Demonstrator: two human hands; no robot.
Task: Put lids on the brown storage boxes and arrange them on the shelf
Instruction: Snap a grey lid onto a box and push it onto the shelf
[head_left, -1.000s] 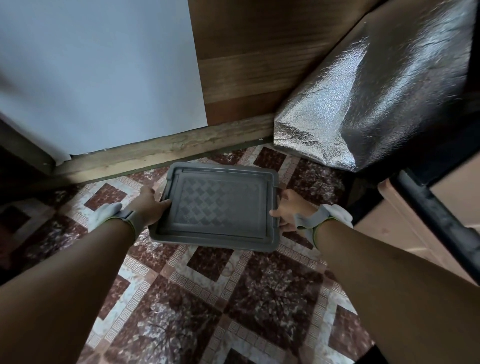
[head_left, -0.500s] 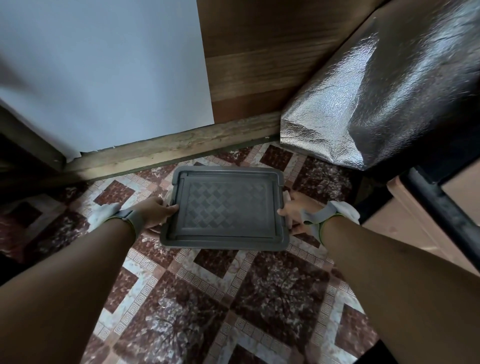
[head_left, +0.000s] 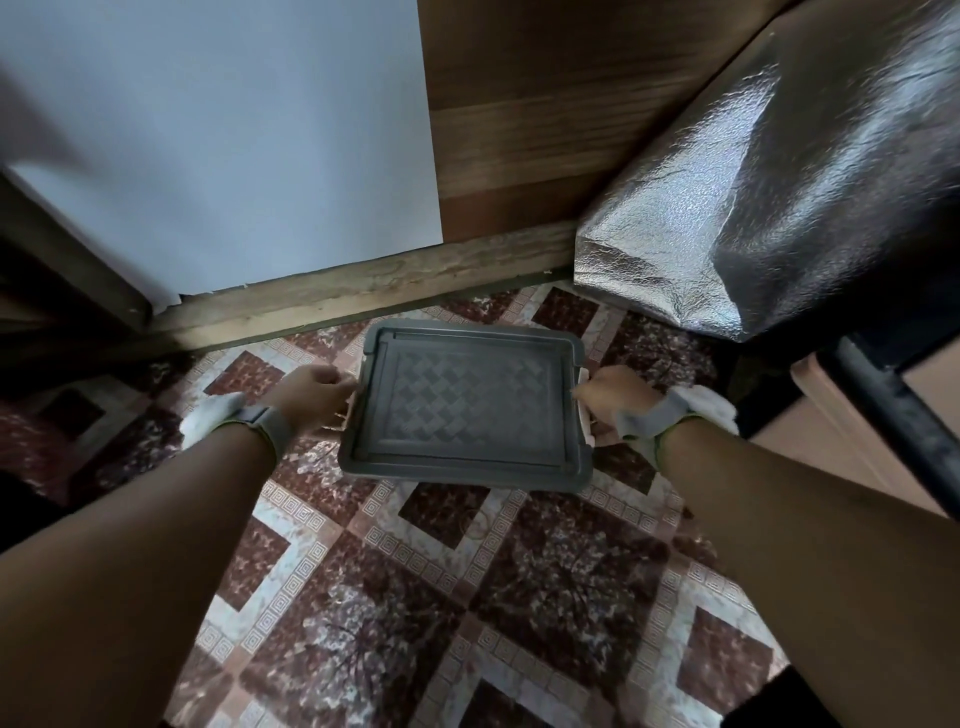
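A storage box with a grey-brown lid (head_left: 467, 405) on top is held over the patterned tile floor, seen from straight above. The lid has a woven diamond pattern in its middle. My left hand (head_left: 314, 397) grips the box's left side, fingers curled at a pale handle under the lid's rim. My right hand (head_left: 610, 397) grips the right side the same way, next to a pale handle (head_left: 586, 415). The box's walls are hidden beneath the lid. Both wrists wear grey bands.
A white panel (head_left: 223, 140) leans on a wooden wall behind a timber sill (head_left: 363, 291). A large silver foil-covered bulk (head_left: 779, 171) stands at the back right. A dark metal bar (head_left: 893, 410) and pale cardboard (head_left: 852, 447) lie to the right.
The lidded box has shifted a little to the right and away from me, with both hands staying on its sides. The view has drifted with it.
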